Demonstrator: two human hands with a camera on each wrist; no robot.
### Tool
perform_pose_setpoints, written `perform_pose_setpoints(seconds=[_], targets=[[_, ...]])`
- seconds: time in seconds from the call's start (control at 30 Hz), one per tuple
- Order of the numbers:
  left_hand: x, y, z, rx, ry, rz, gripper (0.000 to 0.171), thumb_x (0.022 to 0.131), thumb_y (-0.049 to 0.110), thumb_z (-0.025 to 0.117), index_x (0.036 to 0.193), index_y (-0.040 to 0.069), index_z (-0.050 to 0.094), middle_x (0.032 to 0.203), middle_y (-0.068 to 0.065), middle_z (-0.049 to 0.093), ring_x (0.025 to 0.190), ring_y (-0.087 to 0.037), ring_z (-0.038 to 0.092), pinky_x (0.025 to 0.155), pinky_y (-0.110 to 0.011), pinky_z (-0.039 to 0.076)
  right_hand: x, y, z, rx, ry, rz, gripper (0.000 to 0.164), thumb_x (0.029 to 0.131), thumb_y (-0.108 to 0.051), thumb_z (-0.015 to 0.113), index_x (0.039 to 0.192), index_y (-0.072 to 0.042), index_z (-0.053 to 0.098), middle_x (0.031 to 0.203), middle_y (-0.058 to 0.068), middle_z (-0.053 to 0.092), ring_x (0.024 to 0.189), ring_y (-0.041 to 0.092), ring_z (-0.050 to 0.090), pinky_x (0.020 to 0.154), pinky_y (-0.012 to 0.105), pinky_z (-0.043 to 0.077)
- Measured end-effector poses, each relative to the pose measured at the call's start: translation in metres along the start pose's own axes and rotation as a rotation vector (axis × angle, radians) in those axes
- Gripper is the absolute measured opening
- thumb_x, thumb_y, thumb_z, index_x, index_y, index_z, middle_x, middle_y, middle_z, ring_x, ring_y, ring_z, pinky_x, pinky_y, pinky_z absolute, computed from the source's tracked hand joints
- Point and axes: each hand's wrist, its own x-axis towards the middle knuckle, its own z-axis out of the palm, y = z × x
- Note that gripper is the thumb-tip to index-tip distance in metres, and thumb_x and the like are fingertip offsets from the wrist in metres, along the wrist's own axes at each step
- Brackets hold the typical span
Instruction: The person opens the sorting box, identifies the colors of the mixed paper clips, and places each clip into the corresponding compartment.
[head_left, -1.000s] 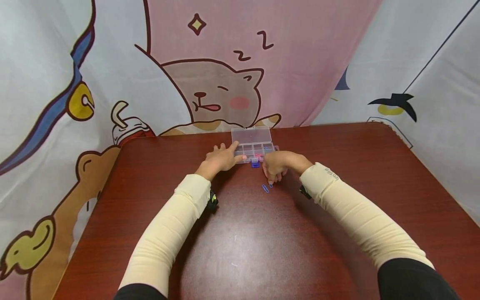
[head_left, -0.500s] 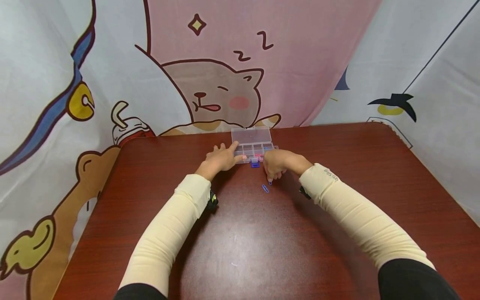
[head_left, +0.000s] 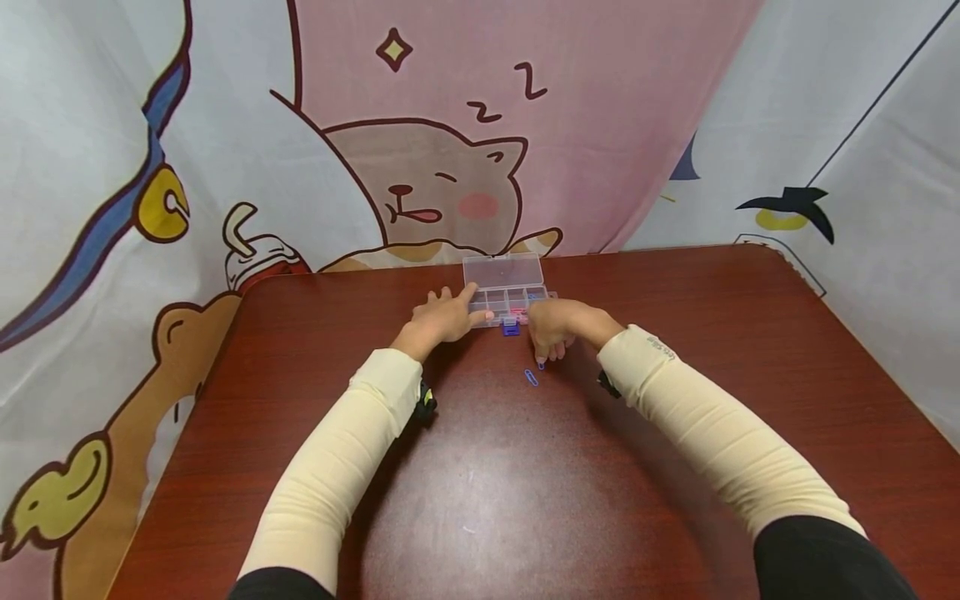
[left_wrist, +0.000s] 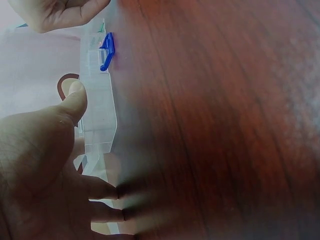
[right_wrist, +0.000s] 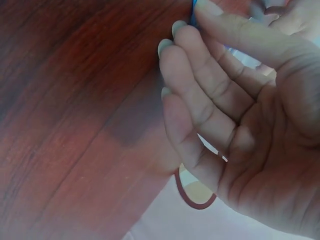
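A clear plastic compartment box [head_left: 497,297] stands at the far side of the table with its lid [head_left: 502,272] raised. My left hand [head_left: 442,318] spreads its fingers at the box's left end, the thumb [left_wrist: 75,100] at the front wall. Just in front of the box, my right hand [head_left: 553,329] pinches a small blue paper clip [right_wrist: 193,16] between thumb and fingertip, close over the table. Another blue paper clip [head_left: 531,377] lies on the wood nearer to me. Pink clips [head_left: 517,312] show in a front compartment, partly hidden by the right hand.
A blue latch [head_left: 511,328] hangs from the box's front edge. Bits of blue [head_left: 534,297] show in a back right compartment. The brown wooden table [head_left: 480,483] reaches back to a cartoon-printed curtain [head_left: 600,125] behind the box.
My right hand has shifted slightly away from me with the paper clip at its fingertips, widening the gap to the clip on the table. The left hand keeps its place on the box.
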Motion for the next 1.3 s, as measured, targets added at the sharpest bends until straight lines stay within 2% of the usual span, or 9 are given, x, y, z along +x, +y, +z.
perform_pose_setpoints(seconds=[0.3, 0.4, 0.63, 0.83, 0.93, 1.07, 1.17, 1.3], targets=[[0.001, -0.001, 0.000, 0.003, -0.008, -0.002, 0.072, 0.086, 0.065, 0.032, 0.146, 0.030, 0.010, 0.145, -0.024, 0.016, 0.130, -0.044, 0.014, 0.092, -0.063, 0.022, 0.001, 0.022, -0.003, 0.231, -0.131, -0.047, 0.012, 0.076, -0.018, 0.072, 0.079, -0.006, 0.069, 0.072, 0.007, 0.067, 0.069, 0.021, 0.065, 0.066, 0.038, 0.050], [0.001, 0.000, -0.001, 0.006, -0.008, -0.002, 0.072, 0.086, 0.065, 0.031, 0.146, 0.030, 0.010, 0.145, -0.023, 0.016, 0.130, -0.044, 0.013, 0.092, -0.062, 0.022, 0.001, 0.028, -0.004, 0.301, -0.149, -0.050, 0.012, 0.076, -0.017, 0.072, 0.079, -0.006, 0.069, 0.073, 0.009, 0.067, 0.069, 0.020, 0.065, 0.067, 0.037, 0.050], [0.001, 0.000, -0.001, 0.005, -0.019, -0.005, 0.074, 0.086, 0.066, 0.031, 0.146, 0.030, 0.008, 0.146, -0.023, 0.015, 0.131, -0.043, 0.013, 0.094, -0.062, 0.021, 0.001, 0.032, -0.005, 0.367, -0.181, -0.044, 0.013, 0.075, -0.015, 0.074, 0.080, -0.005, 0.069, 0.075, 0.011, 0.068, 0.071, 0.022, 0.065, 0.067, 0.036, 0.050], [0.002, -0.001, 0.000, 0.005, -0.014, -0.001, 0.074, 0.085, 0.067, 0.031, 0.146, 0.030, 0.008, 0.146, -0.023, 0.016, 0.130, -0.043, 0.014, 0.094, -0.061, 0.021, 0.002, 0.035, -0.008, 0.484, -0.245, -0.107, 0.016, 0.075, -0.014, 0.074, 0.082, -0.002, 0.067, 0.077, 0.012, 0.067, 0.072, 0.022, 0.065, 0.070, 0.037, 0.050], [0.002, -0.001, 0.000, 0.002, -0.007, -0.004, 0.074, 0.086, 0.066, 0.032, 0.146, 0.030, 0.010, 0.145, -0.023, 0.017, 0.130, -0.044, 0.014, 0.094, -0.061, 0.022, 0.003, 0.039, -0.011, 0.590, -0.223, -0.162, 0.020, 0.076, -0.015, 0.074, 0.084, 0.001, 0.066, 0.078, 0.014, 0.066, 0.071, 0.022, 0.064, 0.071, 0.039, 0.050], [0.001, -0.001, 0.000, -0.001, 0.001, -0.008, 0.073, 0.086, 0.066, 0.033, 0.146, 0.029, 0.012, 0.145, -0.023, 0.018, 0.130, -0.044, 0.015, 0.093, -0.061, 0.023, 0.005, 0.047, -0.013, 0.809, -0.141, -0.210, 0.030, 0.075, -0.016, 0.074, 0.091, 0.007, 0.064, 0.079, 0.017, 0.065, 0.072, 0.023, 0.063, 0.076, 0.044, 0.047], [0.001, -0.001, 0.000, -0.001, -0.011, -0.011, 0.074, 0.085, 0.067, 0.032, 0.146, 0.029, 0.011, 0.145, -0.023, 0.017, 0.130, -0.044, 0.014, 0.093, -0.062, 0.022, 0.007, 0.056, -0.015, 0.998, -0.059, -0.194, 0.035, 0.076, -0.014, 0.073, 0.098, 0.010, 0.060, 0.081, 0.017, 0.064, 0.074, 0.024, 0.063, 0.082, 0.047, 0.044], [0.001, 0.000, -0.002, -0.002, -0.029, -0.013, 0.075, 0.085, 0.067, 0.031, 0.146, 0.031, 0.007, 0.146, -0.022, 0.015, 0.131, -0.043, 0.011, 0.094, -0.062, 0.020, 0.009, 0.067, -0.017, 1.191, 0.058, -0.120, 0.039, 0.079, -0.013, 0.070, 0.107, 0.010, 0.055, 0.084, 0.014, 0.065, 0.074, 0.022, 0.064, 0.084, 0.045, 0.043]])
